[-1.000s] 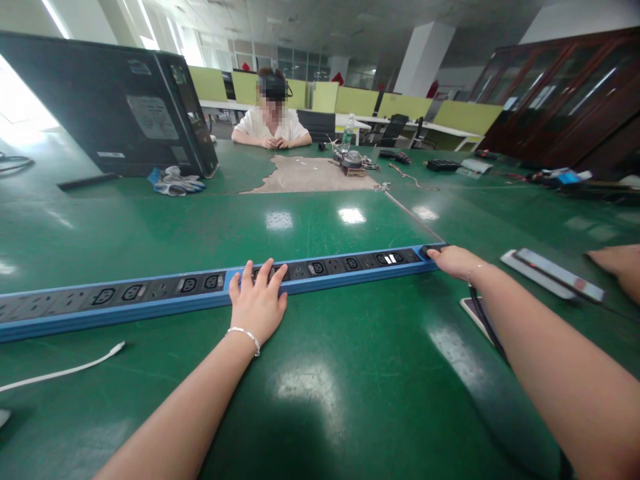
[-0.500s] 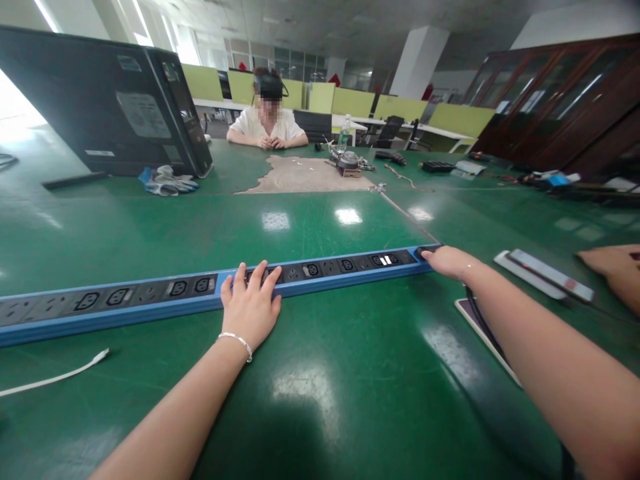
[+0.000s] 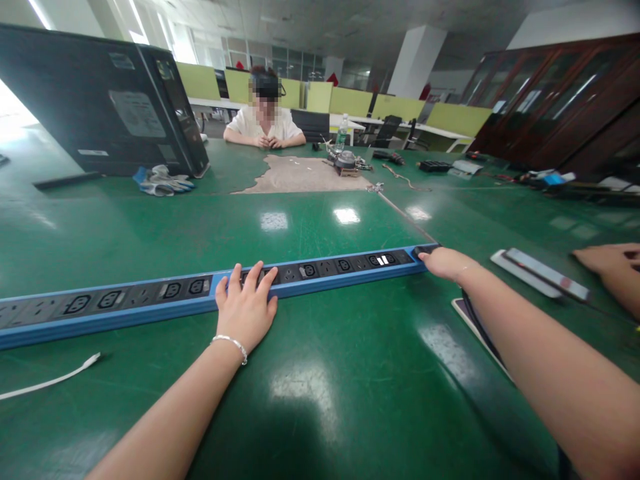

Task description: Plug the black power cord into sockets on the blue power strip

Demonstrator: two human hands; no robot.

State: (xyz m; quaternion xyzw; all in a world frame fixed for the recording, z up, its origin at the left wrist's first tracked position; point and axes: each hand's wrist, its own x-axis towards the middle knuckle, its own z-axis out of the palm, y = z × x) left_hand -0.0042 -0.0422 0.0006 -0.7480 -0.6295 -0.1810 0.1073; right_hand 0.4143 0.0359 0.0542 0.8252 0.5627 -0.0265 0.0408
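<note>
A long blue power strip with black sockets lies across the green table, running out of view at the left. My left hand rests on its middle with fingers spread over the sockets. At the strip's right end, my right hand has its fingers wrapped round the black end part, most of which they hide. A black cable hangs down from near my right wrist, partly behind the forearm.
A white cable lies at the lower left; a computer case and gloves stand beyond. Phone-like objects and another person's hand are at right. Across the table sits a person.
The whole view has shifted slightly, so things sit a little further left. Both my hands keep their places on the strip. The other person's hand at right shows more of itself.
</note>
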